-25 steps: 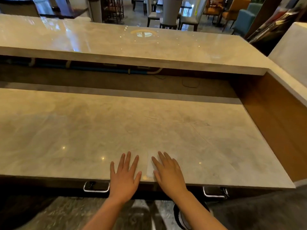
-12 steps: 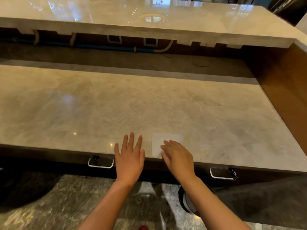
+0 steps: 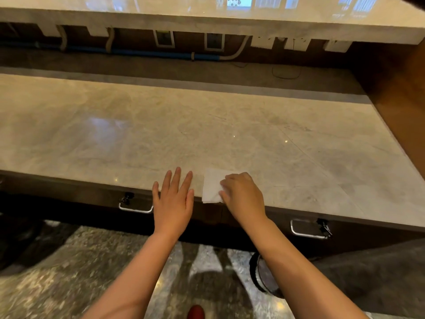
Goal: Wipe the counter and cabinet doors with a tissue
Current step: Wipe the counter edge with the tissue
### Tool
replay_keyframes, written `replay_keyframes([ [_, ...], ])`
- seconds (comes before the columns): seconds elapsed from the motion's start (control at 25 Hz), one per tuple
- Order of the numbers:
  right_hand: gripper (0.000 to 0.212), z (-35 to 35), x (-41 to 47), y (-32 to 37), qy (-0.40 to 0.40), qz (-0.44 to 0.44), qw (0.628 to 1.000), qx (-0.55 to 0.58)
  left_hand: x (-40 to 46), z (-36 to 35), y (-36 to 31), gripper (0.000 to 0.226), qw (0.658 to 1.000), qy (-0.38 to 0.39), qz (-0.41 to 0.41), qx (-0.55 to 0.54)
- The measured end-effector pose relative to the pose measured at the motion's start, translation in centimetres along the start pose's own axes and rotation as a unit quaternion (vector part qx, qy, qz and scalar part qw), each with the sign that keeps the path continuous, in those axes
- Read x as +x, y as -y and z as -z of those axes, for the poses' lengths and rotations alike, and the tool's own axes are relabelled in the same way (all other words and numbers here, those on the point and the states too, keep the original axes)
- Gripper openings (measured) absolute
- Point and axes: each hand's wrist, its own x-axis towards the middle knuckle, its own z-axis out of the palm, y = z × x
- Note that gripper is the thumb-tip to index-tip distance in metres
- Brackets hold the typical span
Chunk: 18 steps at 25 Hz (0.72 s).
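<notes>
A folded white tissue [image 3: 212, 186] lies at the front edge of the beige marble counter [image 3: 161, 134]. My right hand [image 3: 242, 195] rests on its right part, fingers curled over it, gripping it against the stone. To its left my left hand [image 3: 173, 199] lies flat with fingers spread, fingertips on the counter's front edge, holding nothing. Dark cabinet doors [image 3: 253, 226] run below the counter, each with a chrome handle [image 3: 135, 207].
A second chrome handle [image 3: 309, 230] sits on the right. A raised marble ledge [image 3: 207, 21] spans the back, with sockets and pipes beneath it. A wooden side panel [image 3: 400, 104] bounds the right. A dark round bin [image 3: 264, 277] stands on the speckled floor.
The view has tilted down. My right hand's fingers have curled from flat onto the tissue's right part and drawn back toward the counter's edge. My left hand has stayed flat.
</notes>
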Motion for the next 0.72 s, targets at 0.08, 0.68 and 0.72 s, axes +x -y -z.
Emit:
replay_keyframes([
  [0.08, 0.002, -0.4, -0.4, 0.3, -0.023, 0.014, 0.999, 0.018, 0.0, 0.2, 0.0, 0.056, 1.0, 0.014, 0.0, 0.001],
  [0.68, 0.02, -10.2, -13.6, -3.6, -0.207, 0.014, 0.971, 0.116, -2.3, -6.7, 3.4, 0.063, 0.968, -0.183, -0.169, -0.034],
  [0.72, 0.02, -11.7, -13.7, -4.2, -0.217, 0.012, 0.969, 0.116, -1.9, -7.9, 3.9, 0.062, 0.957, -0.215, -0.194, -0.031],
])
